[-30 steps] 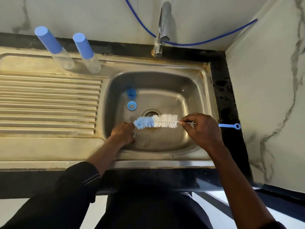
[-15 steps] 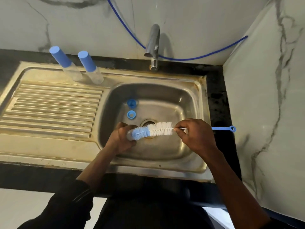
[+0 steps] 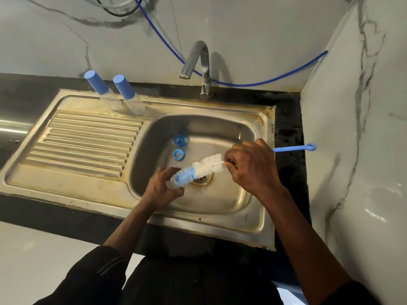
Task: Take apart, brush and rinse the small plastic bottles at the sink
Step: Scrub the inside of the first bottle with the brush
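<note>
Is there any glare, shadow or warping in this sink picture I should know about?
Head view: the wide lens bows the sink edges; the tap casts a shadow on the wall behind; glare marks the right wall; the clear bottle in the left hand barely shows.

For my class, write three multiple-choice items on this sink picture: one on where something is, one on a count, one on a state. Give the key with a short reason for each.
1. Where do the two loose blue caps lie?
A. On the draining board
B. In the sink basin
C. On the black counter

2. How many capped bottles stand behind the draining board?
A. One
B. Two
C. Four

3. What state is the tap in?
A. Running hard
B. No water visible
C. Covered by a cloth

Key: 1 B, both caps rest on the basin floor near the drain. 2 B, two blue-capped bottles stand side by side. 3 B, no stream shows under the spout.
</note>
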